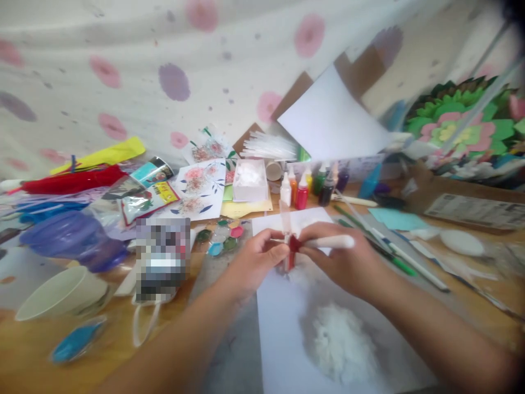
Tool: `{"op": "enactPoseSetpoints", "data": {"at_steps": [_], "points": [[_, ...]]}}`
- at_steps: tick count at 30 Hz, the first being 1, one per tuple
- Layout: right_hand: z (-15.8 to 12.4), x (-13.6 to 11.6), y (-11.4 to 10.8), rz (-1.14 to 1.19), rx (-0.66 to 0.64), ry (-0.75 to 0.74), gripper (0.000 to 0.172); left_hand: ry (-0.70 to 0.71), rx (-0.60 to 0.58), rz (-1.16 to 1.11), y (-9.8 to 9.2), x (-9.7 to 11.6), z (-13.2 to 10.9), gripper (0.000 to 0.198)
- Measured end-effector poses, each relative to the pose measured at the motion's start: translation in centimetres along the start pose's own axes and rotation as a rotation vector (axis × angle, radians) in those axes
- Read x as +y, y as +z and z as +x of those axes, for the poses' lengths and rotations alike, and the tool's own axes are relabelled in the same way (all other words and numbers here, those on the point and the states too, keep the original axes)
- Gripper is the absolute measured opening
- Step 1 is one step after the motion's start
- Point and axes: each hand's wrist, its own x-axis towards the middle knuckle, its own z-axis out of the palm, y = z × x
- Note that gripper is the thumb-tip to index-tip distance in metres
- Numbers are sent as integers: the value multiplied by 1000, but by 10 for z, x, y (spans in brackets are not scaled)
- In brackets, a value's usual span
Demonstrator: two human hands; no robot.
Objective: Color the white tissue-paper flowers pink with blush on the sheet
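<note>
Your left hand [264, 254] had its thumb and fingers pinched together on a small red piece [292, 253], which stood upright above a white paper sheet [279, 339]. Your right hand [340, 257] was closed around a white-handled tool [334, 242], its tip against the red piece; blur hid the finer detail there. On the sheet nearer you, a fluffy white heap [344, 345] lay between your forearms.

The sheet overlapped a grey mat [233, 350] on a wooden table [28, 377]. To your left you had a purple bowl [74, 235], a pale bowl [61, 295] and a blue packet [77, 340]. Beyond your hands stood a cluster of colour bottles [302, 194], with a white box [251, 193] just left of them. Pens [404, 266] and brushes lay slanted on your right, near a cardboard box [435, 186].

Behind it all hung a white cloth [135, 33] with pink and purple spots. A large white sheet [332, 123] leaned before it, and a layered paper flower [455, 131] filled the far right.
</note>
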Motion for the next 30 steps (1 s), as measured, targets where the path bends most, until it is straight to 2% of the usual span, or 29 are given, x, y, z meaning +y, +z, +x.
{"op": "enactPoseSetpoints", "data": {"at_steps": [5,9,13,18,22,23,27,30], "points": [[3,-1,-3,27,53,32,6,-11,-40,20,-3,-2,1,48],[3,-1,-4,-51,-70,25,11,-14,-36,31,-3,-1,2,48],[4,-4,-7,13,68,23,7,-21,-41,30,-4,-1,3,49],[4,-7,-9,-81,-137,11,15,-13,-39,51,-5,-1,2,42],[3,-3,-10,-26,12,44,9,-15,-69,82,-6,0,0,40],[3,-3,-10,-27,9,43,9,-10,-83,89,-6,0,-1,39],[3,-4,-12,-78,-145,71,11,-13,-85,114,-6,2,-1,39],[4,-3,-13,-47,-56,85,9,-18,-80,128,-6,3,-1,41]]}}
